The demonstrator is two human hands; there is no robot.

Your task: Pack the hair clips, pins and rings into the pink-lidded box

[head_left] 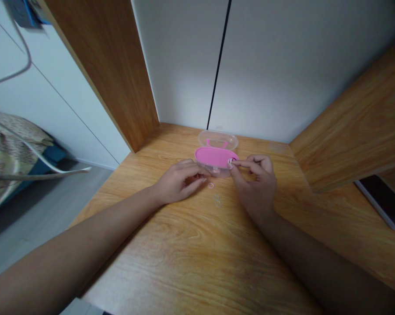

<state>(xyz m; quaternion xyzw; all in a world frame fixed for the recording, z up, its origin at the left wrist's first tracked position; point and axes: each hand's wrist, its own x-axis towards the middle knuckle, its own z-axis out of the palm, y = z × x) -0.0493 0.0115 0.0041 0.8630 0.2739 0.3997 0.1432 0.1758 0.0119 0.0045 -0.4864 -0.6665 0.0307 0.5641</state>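
A small clear plastic box [222, 171] stands at the back of the wooden table, its see-through lid [218, 138] tipped back and a pink tray [213, 156] filling its top. My left hand [185, 178] rests at the box's front left, fingers loosely bent with the tips by its wall. At the tray's right end, my right hand [254, 179] pinches a small whitish thing between thumb and forefinger; its kind is too small to make out. In front of the box lie a pink elastic band [211, 185] and two pale bands [217, 201].
White cabinet doors [249, 65] rise right behind the box. Wooden panels flank the table [177, 253] left and right. A phone [386, 202] lies at the right edge. Off to the left, a white cable [40, 157] hangs above the floor beside patterned fabric [13, 135].
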